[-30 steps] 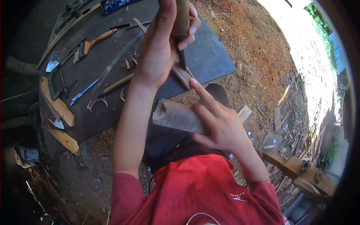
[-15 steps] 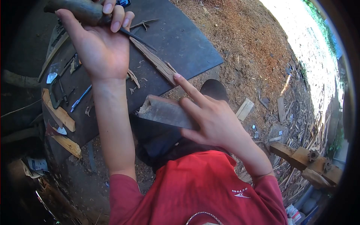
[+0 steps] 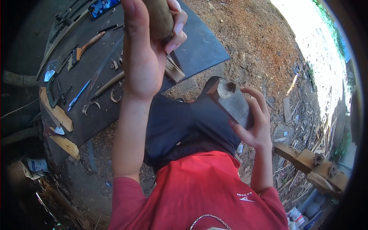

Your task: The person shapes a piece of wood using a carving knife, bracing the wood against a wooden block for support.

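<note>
At the top centre my left hand (image 3: pixel 147 57) is wrapped round a thick, rounded wooden handle (image 3: pixel 158 19); the handle's far end is cut off by the frame's top. Right of my lap, my right hand (image 3: pixel 255 117) grips a dark wooden block (image 3: pixel 234 103) with a rough, broken end. Beyond my left wrist a carved wood strip (image 3: pixel 175 72) lies at the table's edge, partly hidden by that hand. A round wooden rod (image 3: pixel 109 84) and curled shavings (image 3: pixel 92 108) rest on the dark table (image 3: pixel 203 42).
On the table's left side are a blue pen (image 3: pixel 79 95), a clamp (image 3: pixel 52 96), a wooden-handled tool (image 3: pixel 84 49), yellowish wood pieces (image 3: pixel 61 115) and a phone (image 3: pixel 102 7). Wood chips cover the ground at right, near a timber beam (image 3: pixel 306 161).
My left hand has moved right with the handle, showing the phone and rod. My right hand has drawn back to the right with the block, its finger off the strip.
</note>
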Demonstrator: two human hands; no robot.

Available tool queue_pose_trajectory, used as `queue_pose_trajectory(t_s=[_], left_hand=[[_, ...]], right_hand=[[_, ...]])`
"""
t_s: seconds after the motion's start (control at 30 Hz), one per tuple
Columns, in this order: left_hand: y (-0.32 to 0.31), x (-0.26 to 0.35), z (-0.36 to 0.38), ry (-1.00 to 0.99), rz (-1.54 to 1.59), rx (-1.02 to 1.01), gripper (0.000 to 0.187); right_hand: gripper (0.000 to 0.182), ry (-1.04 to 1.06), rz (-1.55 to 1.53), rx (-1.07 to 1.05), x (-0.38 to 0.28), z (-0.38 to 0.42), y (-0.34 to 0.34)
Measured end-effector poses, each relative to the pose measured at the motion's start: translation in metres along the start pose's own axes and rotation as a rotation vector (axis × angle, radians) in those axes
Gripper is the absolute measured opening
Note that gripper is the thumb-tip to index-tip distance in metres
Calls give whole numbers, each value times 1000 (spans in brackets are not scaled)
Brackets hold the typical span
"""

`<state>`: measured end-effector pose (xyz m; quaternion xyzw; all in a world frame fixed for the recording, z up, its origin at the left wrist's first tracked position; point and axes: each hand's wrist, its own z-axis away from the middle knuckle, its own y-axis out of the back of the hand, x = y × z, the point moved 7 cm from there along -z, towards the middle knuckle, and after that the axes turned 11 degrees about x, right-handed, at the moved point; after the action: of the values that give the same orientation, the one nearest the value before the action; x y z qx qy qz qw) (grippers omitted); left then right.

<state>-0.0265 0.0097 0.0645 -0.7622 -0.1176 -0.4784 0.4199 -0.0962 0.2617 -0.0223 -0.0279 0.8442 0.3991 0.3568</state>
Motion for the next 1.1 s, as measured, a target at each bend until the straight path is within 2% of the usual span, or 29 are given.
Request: queue_pose_trajectory(t_s=[0.17, 0.6, 0.73, 0.97, 1.1], left_hand=[[16, -17, 0, -83, -118, -205, 85], [10, -17, 13, -198, -285, -208, 90], [10, -15, 17, -246, -279, -192, 91], [10, -11, 23, -263, -334, -146, 92], [10, -13, 20, -248, -322, -187, 91]], right_hand=[[55, -63, -30, 16, 7, 9, -5], [55, -93, -89, 165, 7, -8, 4], [54, -292, -205, 204, 17, -2, 6], [55, -418, -288, 202, 16, 2, 0], [56, -416, -273, 195, 13, 3, -2]])
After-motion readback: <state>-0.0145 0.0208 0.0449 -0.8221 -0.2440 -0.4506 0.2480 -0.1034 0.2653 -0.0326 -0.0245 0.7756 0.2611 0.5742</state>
